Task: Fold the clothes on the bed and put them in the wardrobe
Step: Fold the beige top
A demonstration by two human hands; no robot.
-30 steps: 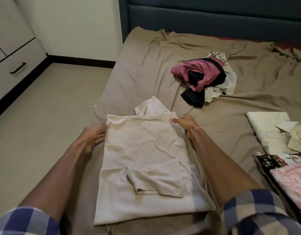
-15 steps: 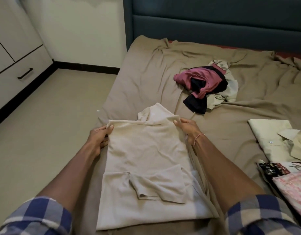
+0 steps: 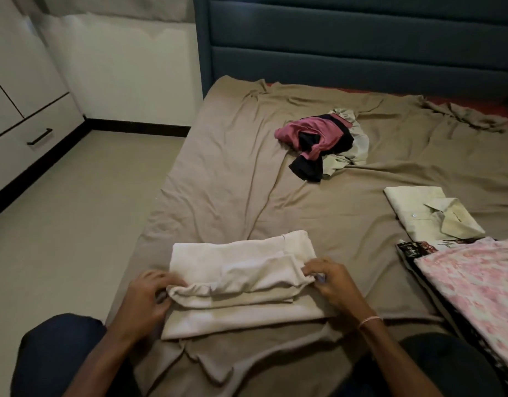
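Cream T-shirt (image 3: 241,267) sits at the bed's near edge, a soft knit folded into a wide rectangle on the wrinkled taupe sheet (image 3: 232,181). Left hand (image 3: 145,302) pinches its bunched left end and right hand (image 3: 333,285) grips the right end. Crumpled pink-and-black pile (image 3: 315,141) lies farther up, with a folded pale collared shirt (image 3: 418,213) to the right. White wardrobe drawer (image 3: 26,144) at left is closed, contents hidden.
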